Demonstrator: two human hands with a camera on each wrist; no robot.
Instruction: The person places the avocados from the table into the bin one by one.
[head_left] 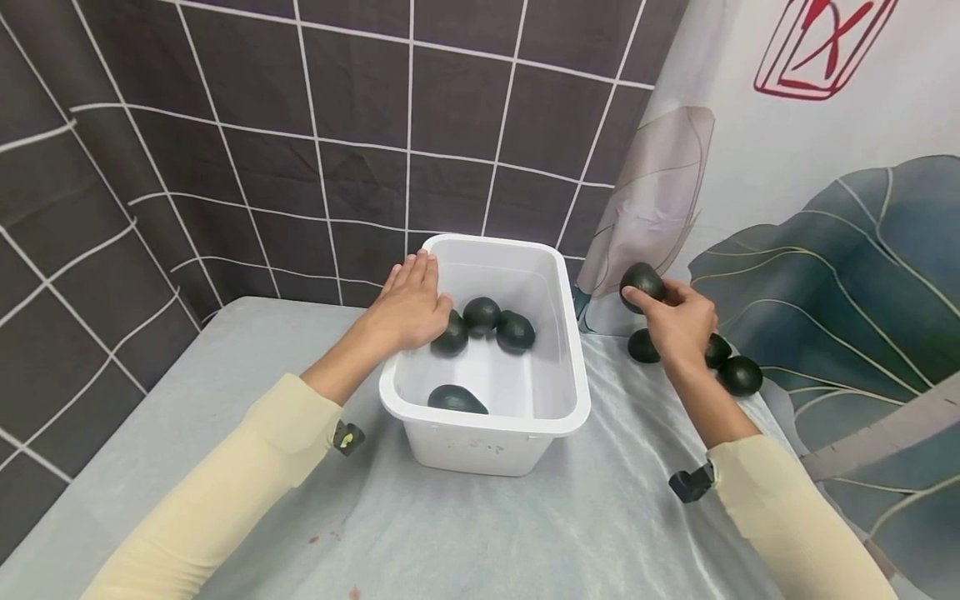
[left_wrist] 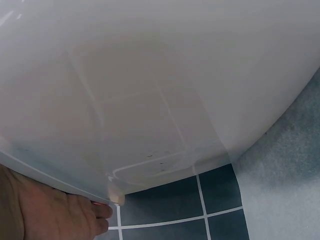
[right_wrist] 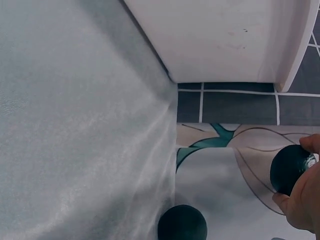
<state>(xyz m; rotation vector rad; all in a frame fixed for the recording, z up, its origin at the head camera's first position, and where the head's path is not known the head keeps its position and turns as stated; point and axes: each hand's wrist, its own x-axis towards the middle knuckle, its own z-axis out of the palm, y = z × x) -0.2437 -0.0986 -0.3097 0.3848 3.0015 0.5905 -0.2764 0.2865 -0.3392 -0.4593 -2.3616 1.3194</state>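
In the head view a white plastic tub (head_left: 491,423) stands mid-table with several dark green avocados (head_left: 515,332) inside. My left hand (head_left: 411,308) rests on the tub's left rim, fingers straight and pointing away; the left wrist view shows its fingers along the tub's wall. To the right of the tub, my right hand (head_left: 681,325) grips one avocado (head_left: 642,287) between thumb and fingers, raised above the cloth. Below and beside that hand lie more avocados (head_left: 741,376), partly hidden by it. The held avocado (right_wrist: 290,170) also shows at the right edge of the right wrist view.
A pale grey-blue cloth (head_left: 480,533) covers the table. Behind it hangs a dark sheet (head_left: 360,92) with white grid lines, and on the right a printed curtain (head_left: 840,292) with leaf shapes comes down to the table edge.
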